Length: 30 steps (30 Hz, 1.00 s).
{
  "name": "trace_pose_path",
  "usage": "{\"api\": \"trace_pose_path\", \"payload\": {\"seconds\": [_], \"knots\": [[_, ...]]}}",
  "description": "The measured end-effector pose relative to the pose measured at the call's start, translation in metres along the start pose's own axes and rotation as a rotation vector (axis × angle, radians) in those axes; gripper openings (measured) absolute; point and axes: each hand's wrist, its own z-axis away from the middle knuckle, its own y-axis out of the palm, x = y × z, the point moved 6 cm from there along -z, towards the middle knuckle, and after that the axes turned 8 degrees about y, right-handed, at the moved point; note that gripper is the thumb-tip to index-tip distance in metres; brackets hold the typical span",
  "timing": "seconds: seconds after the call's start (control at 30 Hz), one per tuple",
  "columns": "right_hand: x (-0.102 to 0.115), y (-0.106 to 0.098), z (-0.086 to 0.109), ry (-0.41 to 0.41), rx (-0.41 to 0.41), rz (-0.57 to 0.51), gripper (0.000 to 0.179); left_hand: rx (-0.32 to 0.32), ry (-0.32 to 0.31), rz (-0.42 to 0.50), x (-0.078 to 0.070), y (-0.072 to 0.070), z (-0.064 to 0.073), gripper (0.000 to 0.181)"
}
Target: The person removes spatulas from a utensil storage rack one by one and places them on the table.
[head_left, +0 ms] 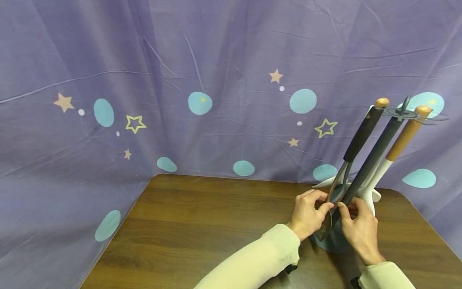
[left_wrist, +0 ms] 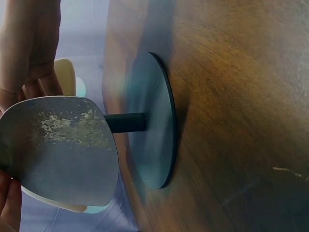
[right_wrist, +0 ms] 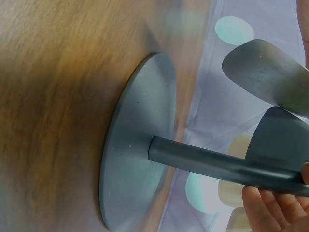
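A utensil stand with a dark grey pole (head_left: 375,154), a round base (head_left: 335,241) and a hooked top (head_left: 402,113) is on the wooden table, hung with cooking utensils. My left hand (head_left: 306,212) pinches a metal spatula near the top of its blade (left_wrist: 72,154), whose face carries rough, worn-looking patches. The spatula's dark handle (head_left: 362,134) leans up to the stand's top. On the other side, my right hand (head_left: 361,230) grips the pole low down, fingers (right_wrist: 263,208) against it. Behind the pole hangs a dark grey blade (right_wrist: 277,140).
A white utensil with a wooden handle (head_left: 406,138) hangs on the right of the stand, and more pale utensil heads (head_left: 328,182) sit behind the pole. The wooden table (head_left: 216,224) extends left. A purple patterned curtain (head_left: 231,132) closes off its back and sides.
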Motion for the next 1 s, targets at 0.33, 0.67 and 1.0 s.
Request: {"api": "trace_pose_path", "payload": {"seconds": [0.33,0.67,1.0], "knots": [[0.0048,0.0046,0.0022,-0.020,0.009,-0.050,0.018,-0.007,-0.010,0.018,0.0035,-0.0027,0.0011,0.017],[0.0072,0.0090,0.0026,-0.018,0.013,-0.044,0.018,-0.007,-0.010,0.025,0.0059,-0.0063,0.0014,0.016],[0.0086,0.0102,0.0037,-0.023,0.006,-0.048,0.018,-0.001,-0.008,0.014,0.0073,-0.0079,0.0024,0.016]]}}
